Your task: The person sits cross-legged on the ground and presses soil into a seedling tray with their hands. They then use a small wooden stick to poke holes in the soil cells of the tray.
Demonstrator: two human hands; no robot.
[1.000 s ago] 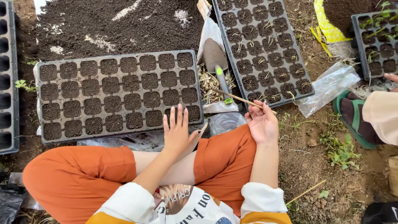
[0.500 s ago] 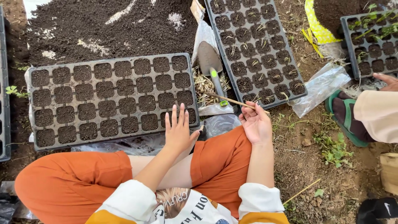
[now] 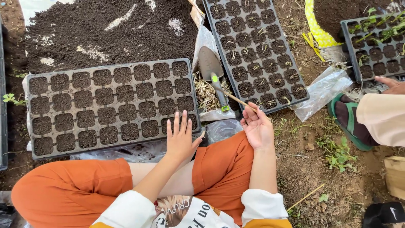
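Observation:
My left hand (image 3: pixel 180 138) is flat with fingers spread, resting over the near right corner of a black seedling tray (image 3: pixel 110 106) whose cells are filled with dark soil. My right hand (image 3: pixel 257 126) lies palm up on my orange-trousered knee, fingers curled around a thin wooden stick (image 3: pixel 237 99) that points toward the far left. Just beyond the stick lies a small trowel (image 3: pixel 212 72) with a green and grey handle, on a plastic bag of pale dry roots (image 3: pixel 205 90).
A second black tray (image 3: pixel 253 46) with tiny sprouts lies at the right of the trowel. A heap of dark potting soil (image 3: pixel 105 29) fills the far left. Another person's sleeve (image 3: pixel 382 119), hand and green sandal are at right, by a third tray (image 3: pixel 375 40).
The view has drifted slightly, so things sit a little left and lower. My right hand has shifted a little left with the stick; my left hand stays spread on the tray corner.

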